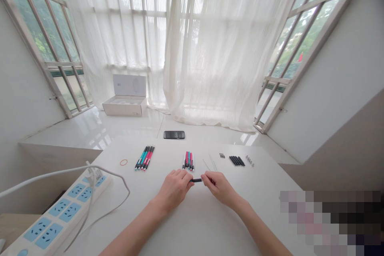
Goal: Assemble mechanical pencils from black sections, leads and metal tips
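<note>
Black pen part point(196, 180); held between left hand point(174, 190), right hand point(217, 187)

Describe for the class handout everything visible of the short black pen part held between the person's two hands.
The short black pen part is a slim, straight piece, apparently dark plastic with a dull finish; no markings can be made out at this size. It lies nearly level and slightly tilted, just above the white table, without visibly touching it. Its left end meets the fingers of the left hand, and its right end meets those of the right hand.
</note>
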The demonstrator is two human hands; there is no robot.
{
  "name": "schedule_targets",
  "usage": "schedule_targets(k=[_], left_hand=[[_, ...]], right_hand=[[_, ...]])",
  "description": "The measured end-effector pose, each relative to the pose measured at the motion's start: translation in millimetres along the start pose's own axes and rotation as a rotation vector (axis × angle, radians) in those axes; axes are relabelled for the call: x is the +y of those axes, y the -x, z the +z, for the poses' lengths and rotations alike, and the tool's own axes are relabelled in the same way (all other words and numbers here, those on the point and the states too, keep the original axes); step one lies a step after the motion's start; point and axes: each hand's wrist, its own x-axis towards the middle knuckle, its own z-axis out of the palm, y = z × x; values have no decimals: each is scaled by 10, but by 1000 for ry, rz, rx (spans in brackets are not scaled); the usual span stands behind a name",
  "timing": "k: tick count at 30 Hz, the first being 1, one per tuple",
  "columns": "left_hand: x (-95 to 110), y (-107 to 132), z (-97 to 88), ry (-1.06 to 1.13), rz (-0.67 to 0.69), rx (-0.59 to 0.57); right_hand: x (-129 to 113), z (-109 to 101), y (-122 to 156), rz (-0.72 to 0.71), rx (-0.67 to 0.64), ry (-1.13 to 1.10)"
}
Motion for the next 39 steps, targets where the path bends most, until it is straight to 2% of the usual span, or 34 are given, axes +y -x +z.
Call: schedule_targets(k=[10,19,25,31,35,37,39], left_hand=[[-23,21,45,32,-29,35],[-58,11,25,51,-3,98],[-46,14,20,74,6,93],[-81,16,22,94,19,88],[-96,13,25,85,28,75],[-159,9,-17,77,-6,93],[-279,9,-96,67,-121,162]], right_hand=[[-15,-86,-5,16,34,-36],[-29,-45,2,43,-18,-40],[-12,-76,-5,28,-51,-85],[111,-243,-32,85,82,-117],[171,-255,-41,123,100,-199],[185,-235,-46,129,99,-241],[198,-218,-51,131,103,-256]])
